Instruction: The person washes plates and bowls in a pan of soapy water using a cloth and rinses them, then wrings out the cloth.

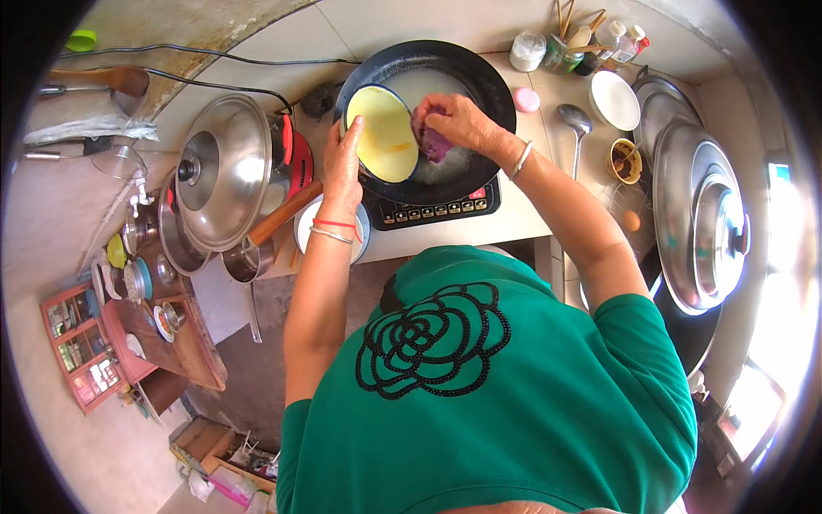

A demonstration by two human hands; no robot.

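My left hand (343,164) grips the rim of a yellow enamel bowl (379,132) with a dark blue edge, tilted over the left part of a black wok (491,138). An orange-brown streak marks the inside of the bowl. In my right hand (453,122) is a crumpled purple cloth (431,142), just right of the bowl and above the wok. Cloudy liquid covers the wok's bottom. The wok stands on a black induction cooker (437,212) whose front buttons show. The fingertips of my right hand are partly hidden by the cloth.
A red cooker (300,160) with a steel lid (225,173) and a wooden-handled pan (247,262) stand left. Below my left wrist is a white plate (308,231). To the right are a ladle (577,122), a white bowl (614,99), an egg (631,221) and large steel lids (681,212).
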